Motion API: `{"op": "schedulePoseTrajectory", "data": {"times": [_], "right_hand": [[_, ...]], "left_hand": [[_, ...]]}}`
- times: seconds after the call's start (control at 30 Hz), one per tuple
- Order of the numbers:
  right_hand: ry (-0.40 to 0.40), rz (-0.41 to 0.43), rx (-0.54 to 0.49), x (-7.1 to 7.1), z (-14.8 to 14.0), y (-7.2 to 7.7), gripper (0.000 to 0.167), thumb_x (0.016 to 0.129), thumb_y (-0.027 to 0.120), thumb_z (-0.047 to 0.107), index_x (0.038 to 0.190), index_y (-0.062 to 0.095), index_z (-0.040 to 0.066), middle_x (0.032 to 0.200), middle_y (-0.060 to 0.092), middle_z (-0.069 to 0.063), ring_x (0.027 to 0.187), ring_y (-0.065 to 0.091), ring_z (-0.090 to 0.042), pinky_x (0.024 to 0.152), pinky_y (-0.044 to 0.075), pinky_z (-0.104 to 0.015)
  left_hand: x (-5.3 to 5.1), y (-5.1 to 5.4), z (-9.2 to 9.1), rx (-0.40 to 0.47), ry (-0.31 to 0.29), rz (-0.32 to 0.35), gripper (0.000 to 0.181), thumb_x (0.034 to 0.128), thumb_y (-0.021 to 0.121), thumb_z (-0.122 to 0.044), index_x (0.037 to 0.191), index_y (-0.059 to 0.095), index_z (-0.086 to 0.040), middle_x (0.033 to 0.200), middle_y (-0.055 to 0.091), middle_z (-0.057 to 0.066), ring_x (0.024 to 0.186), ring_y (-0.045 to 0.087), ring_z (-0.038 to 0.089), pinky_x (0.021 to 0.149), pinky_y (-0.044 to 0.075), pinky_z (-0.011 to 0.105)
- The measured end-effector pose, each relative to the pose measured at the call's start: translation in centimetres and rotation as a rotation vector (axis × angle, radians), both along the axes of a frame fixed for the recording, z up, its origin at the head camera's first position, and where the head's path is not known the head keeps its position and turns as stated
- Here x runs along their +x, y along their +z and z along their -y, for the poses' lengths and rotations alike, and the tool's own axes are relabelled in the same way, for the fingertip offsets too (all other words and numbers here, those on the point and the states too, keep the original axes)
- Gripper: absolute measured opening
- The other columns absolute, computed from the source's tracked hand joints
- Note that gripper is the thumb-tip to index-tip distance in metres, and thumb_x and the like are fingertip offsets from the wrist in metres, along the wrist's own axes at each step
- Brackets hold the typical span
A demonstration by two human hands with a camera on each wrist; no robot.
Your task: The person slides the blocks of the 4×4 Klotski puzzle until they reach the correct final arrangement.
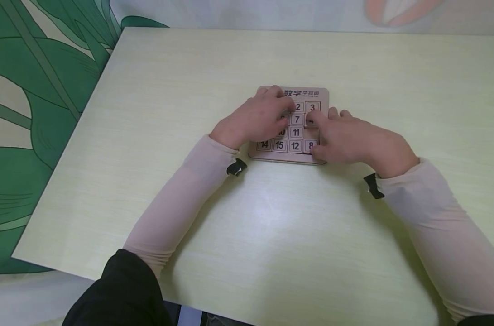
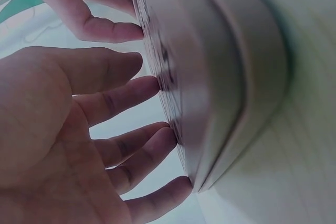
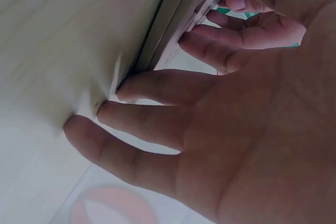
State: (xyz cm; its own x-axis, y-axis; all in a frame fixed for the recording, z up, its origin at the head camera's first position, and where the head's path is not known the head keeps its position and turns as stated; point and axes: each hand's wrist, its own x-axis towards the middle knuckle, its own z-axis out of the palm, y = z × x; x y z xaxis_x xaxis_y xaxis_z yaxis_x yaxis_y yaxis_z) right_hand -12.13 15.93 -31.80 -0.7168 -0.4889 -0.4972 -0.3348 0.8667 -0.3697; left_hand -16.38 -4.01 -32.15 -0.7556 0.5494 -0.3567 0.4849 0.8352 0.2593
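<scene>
A wooden number sliding puzzle (image 1: 287, 157) lies flat, its square tiles printed with black numbers. The left hand (image 1: 260, 115) covers its upper left part, and in the left wrist view its bent fingertips touch the puzzle's face while the thumb stays off it. At the right side the right hand (image 1: 352, 136) has its index finger on the tile at the right end of the second row and its thumb by the 8 tile (image 1: 310, 146). Below that index finger, right of the 11 tile (image 1: 296, 132), shows a slot without a tile. The right hand's other fingertips touch the table in the right wrist view.
The pale wooden table (image 1: 181, 68) spreads around the puzzle, its left edge running diagonally beside a green leaf-patterned surface (image 1: 47, 90). A whitish surface with a pink motif (image 1: 401, 11) lies beyond the far edge. Black bands (image 1: 236, 167) sit at both wrists.
</scene>
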Motion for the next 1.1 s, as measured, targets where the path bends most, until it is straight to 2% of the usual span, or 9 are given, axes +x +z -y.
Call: {"op": "schedulePoseTrajectory", "data": {"times": [0.2,0.33,0.47,0.63,0.7,0.83,0.9,1.0,1.1], "right_hand": [[-0.024,-0.017,0.025,0.24,0.43,0.04,0.063,0.105,0.05,0.041,0.152,0.025,0.008,0.13,0.039,-0.034,0.11,0.041,-0.048,0.085,0.043,-0.063],[-0.023,-0.036,0.049,0.33,0.64,0.11,0.059,0.105,0.049,0.04,0.15,0.026,0.009,0.128,0.04,-0.033,0.108,0.041,-0.046,0.082,0.044,-0.061],[-0.001,-0.031,0.042,0.17,0.35,0.08,0.061,0.104,0.051,0.04,0.151,0.026,0.009,0.124,0.042,-0.031,0.106,0.043,-0.045,0.083,0.043,-0.058],[0.019,-0.029,0.016,-0.16,-0.09,0.11,0.068,0.101,0.061,0.039,0.152,0.028,0.008,0.126,0.047,-0.032,0.108,0.048,-0.048,0.09,0.042,-0.06],[0.015,-0.064,0.012,-0.2,0.01,0.11,0.062,0.101,0.062,0.037,0.148,0.034,0.009,0.119,0.053,-0.028,0.103,0.053,-0.044,0.086,0.045,-0.058],[0.0,-0.164,0.02,-0.13,0.54,0.05,0.038,0.102,0.061,0.03,0.13,0.046,0.01,0.093,0.058,-0.015,0.082,0.056,-0.033,0.069,0.048,-0.049],[-0.001,-0.193,0.033,-0.12,0.65,0.03,0.033,0.102,0.061,0.029,0.126,0.048,0.01,0.088,0.06,-0.012,0.079,0.056,-0.031,0.066,0.048,-0.048],[0.004,-0.177,0.042,-0.26,0.48,0.14,0.039,0.102,0.061,0.032,0.132,0.047,0.011,0.091,0.062,-0.012,0.081,0.058,-0.031,0.07,0.049,-0.049],[0.012,-0.124,0.036,-0.52,-0.04,0.34,0.053,0.1,0.063,0.038,0.143,0.044,0.013,0.101,0.065,-0.014,0.089,0.06,-0.033,0.08,0.047,-0.052]], "left_hand": [[0.02,0.07,-0.03,0.0,-0.002,-0.001,0.038,0.1067,0.045,-0.024,0.142,0.056,-0.018,0.149,0.039,0.009,0.137,0.03,0.028,0.107,0.038,0.043],[-0.01,0.06,-0.01,0.004,-0.005,-0.008,0.037,0.1066,0.045,-0.024,0.141,0.056,-0.018,0.148,0.04,0.009,0.136,0.032,0.028,0.106,0.039,0.043],[-0.04,0.0,0.03,0.003,-0.008,-0.008,0.037,0.1066,0.045,-0.024,0.142,0.056,-0.018,0.148,0.04,0.009,0.136,0.032,0.028,0.106,0.039,0.043],[-0.03,0.0,0.08,-0.002,-0.011,-0.004,0.038,0.1067,0.045,-0.025,0.142,0.056,-0.019,0.148,0.04,0.009,0.135,0.033,0.028,0.107,0.038,0.044],[-0.01,0.05,0.11,0.0,-0.012,-0.004,0.038,0.1068,0.045,-0.025,0.143,0.056,-0.019,0.148,0.04,0.009,0.135,0.033,0.028,0.107,0.038,0.043],[-0.01,0.09,0.15,0.003,-0.012,-0.003,0.038,0.1066,0.045,-0.025,0.143,0.055,-0.019,0.149,0.04,0.01,0.136,0.033,0.028,0.107,0.038,0.043],[-0.04,0.08,0.15,0.003,-0.012,-0.002,0.039,0.1065,0.046,-0.025,0.143,0.055,-0.019,0.149,0.04,0.009,0.136,0.033,0.028,0.108,0.037,0.043],[-0.06,0.08,0.16,0.002,-0.014,0.002,0.039,0.1066,0.046,-0.026,0.144,0.055,-0.019,0.15,0.039,0.009,0.137,0.032,0.028,0.108,0.037,0.043],[-0.1,0.05,0.22,0.005,-0.02,0.004,0.04,0.1065,0.047,-0.028,0.145,0.054,-0.02,0.151,0.039,0.009,0.138,0.031,0.029,0.109,0.036,0.044]]}}
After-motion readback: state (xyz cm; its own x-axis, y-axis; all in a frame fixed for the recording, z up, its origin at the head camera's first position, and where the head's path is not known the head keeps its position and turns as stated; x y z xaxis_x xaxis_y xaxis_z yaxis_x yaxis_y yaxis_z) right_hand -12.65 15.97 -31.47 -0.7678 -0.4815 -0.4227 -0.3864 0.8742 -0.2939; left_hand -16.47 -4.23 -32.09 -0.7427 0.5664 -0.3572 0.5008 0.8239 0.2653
